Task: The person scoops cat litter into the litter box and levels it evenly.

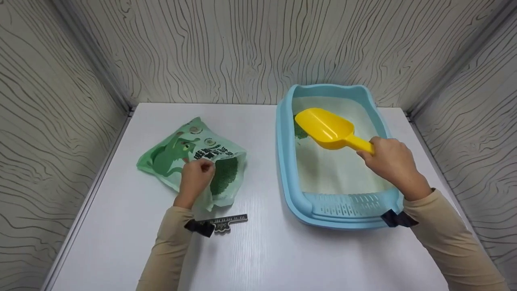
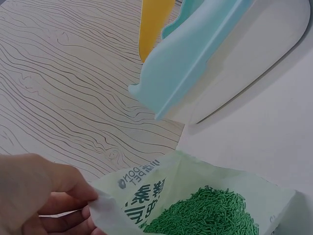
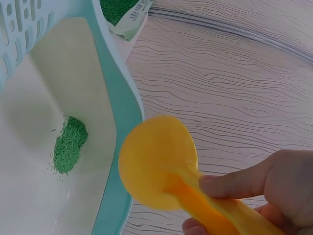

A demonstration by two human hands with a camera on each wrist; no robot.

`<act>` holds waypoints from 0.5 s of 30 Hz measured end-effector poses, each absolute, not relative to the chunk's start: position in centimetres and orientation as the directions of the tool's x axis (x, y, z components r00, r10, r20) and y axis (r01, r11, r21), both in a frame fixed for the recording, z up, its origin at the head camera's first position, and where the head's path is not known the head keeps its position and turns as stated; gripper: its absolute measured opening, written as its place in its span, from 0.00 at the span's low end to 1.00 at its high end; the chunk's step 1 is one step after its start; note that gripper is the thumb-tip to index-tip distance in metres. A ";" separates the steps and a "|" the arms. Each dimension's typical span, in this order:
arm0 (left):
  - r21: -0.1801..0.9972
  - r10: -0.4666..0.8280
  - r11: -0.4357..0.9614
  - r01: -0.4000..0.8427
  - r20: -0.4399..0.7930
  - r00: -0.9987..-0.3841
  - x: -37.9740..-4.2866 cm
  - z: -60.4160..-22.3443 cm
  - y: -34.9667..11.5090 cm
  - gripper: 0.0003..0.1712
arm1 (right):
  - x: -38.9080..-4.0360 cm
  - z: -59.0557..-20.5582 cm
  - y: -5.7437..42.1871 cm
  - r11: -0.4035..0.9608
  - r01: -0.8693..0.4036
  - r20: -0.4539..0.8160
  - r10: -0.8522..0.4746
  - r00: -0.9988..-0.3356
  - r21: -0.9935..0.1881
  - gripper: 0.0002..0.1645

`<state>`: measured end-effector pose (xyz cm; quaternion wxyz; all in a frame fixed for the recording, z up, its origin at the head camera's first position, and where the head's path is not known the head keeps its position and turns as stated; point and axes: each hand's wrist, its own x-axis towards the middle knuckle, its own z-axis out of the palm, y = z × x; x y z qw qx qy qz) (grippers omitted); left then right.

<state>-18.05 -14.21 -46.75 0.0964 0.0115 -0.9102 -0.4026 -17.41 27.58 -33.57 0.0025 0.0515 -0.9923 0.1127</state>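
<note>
My left hand (image 1: pixel 196 178) pinches the upper edge of a pale green bag (image 1: pixel 194 139) lying on the table. Its mouth gapes toward the right, and green pellets (image 2: pixel 205 213) show inside. Over a light blue litter box (image 1: pixel 286 161), my right hand (image 1: pixel 389 159) grips the handle of a yellow scoop (image 1: pixel 325 125). No pellets are visible in the scoop's bowl in the head view. A small pile of green pellets (image 3: pixel 70 144) lies on the floor of the litter box, partly hidden behind the scoop in the head view.
A dark, ruler-like piece (image 1: pixel 226 220) with an ornamental edge lies in front of the bag, partly hidden by the left wrist's black strap. A perforated step (image 1: pixel 347 204) forms the litter box's near end. Wood-patterned walls (image 1: pixel 226 48) enclose the white table (image 1: pixel 258 250).
</note>
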 end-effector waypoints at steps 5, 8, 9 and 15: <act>0.732 -0.096 0.679 0.050 0.156 -0.983 -18.1 -46.7 -14.2 0.09 | -16.8 -33.1 27.0 0.967 -0.113 0.035 -0.107 -0.994 -0.230 0.21; 0.733 -0.096 0.679 0.047 0.153 -0.984 -18.2 -46.7 -14.2 0.09 | -16.5 -33.1 26.7 0.966 -0.140 0.068 -0.128 -0.989 -0.219 0.20; 0.734 -0.098 0.678 0.044 0.150 -0.984 -18.2 -46.7 -14.2 0.09 | -16.4 -33.1 26.6 0.965 -0.154 0.084 -0.139 -0.987 -0.211 0.20; 0.745 -0.099 0.665 0.055 0.161 -0.982 -18.1 -46.8 -14.4 0.09 | -15.9 -33.4 25.6 0.954 -0.229 0.160 -0.200 -0.967 -0.195 0.18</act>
